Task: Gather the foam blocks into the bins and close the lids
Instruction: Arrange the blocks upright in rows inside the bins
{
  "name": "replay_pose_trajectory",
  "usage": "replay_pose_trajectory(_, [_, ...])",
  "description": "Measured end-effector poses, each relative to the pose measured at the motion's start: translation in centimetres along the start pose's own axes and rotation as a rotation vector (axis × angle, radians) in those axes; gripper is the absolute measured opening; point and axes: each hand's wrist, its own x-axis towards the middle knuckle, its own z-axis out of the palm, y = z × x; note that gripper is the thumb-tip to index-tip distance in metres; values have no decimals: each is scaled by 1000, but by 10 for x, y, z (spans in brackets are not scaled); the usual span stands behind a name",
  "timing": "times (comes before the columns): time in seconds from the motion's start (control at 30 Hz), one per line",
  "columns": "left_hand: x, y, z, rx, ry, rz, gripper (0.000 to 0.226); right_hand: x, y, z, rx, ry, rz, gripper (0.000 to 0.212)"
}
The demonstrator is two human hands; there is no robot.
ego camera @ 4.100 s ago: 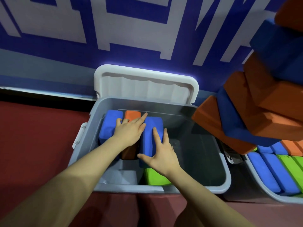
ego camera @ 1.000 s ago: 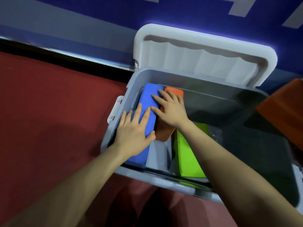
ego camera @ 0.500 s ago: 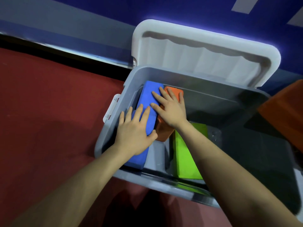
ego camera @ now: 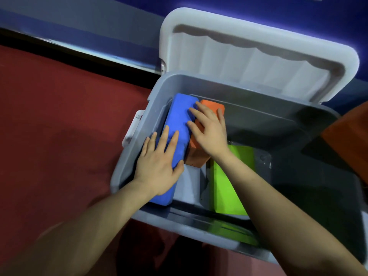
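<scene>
Legible text: none was found in the head view.
Blue block (ego camera: 180, 124): the face under the fingers carried no print or label.
Orange block (ego camera: 212, 107): the surface beyond the fingertips was plain.
Green block (ego camera: 229, 188): no marking could be read.
Bin (ego camera: 159, 90): the rim and walls showed no brand or number.
Lid (ego camera: 258, 56): the underside was ribbed and bore no readable lettering.
Latch (ego camera: 132, 128): left of the fingers, blank.
Wall (ego camera: 89, 14): a pale shape sat at the top edge, cut off, and was not readable as a letter or sign.
</scene>
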Motion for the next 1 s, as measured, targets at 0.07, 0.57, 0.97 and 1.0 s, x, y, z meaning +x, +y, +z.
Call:
replay_pose_trajectory(0.07, [2,0,4,28,-6,-3,76,-1,2,0,-31,14,-15,46])
replay_pose_trajectory(0.57, [6,5,0,124,102,208,60,-9,-3,-16,299,167,71,54])
replay_pose_trajectory(0.97, [18,22,2,46,26,77,63,-97,95,-12,-298,-462,258,55])
replay_pose_trajectory(1.0, [19,23,3,53,16,56,67,-95,100,-7,-336,-527,267,58])
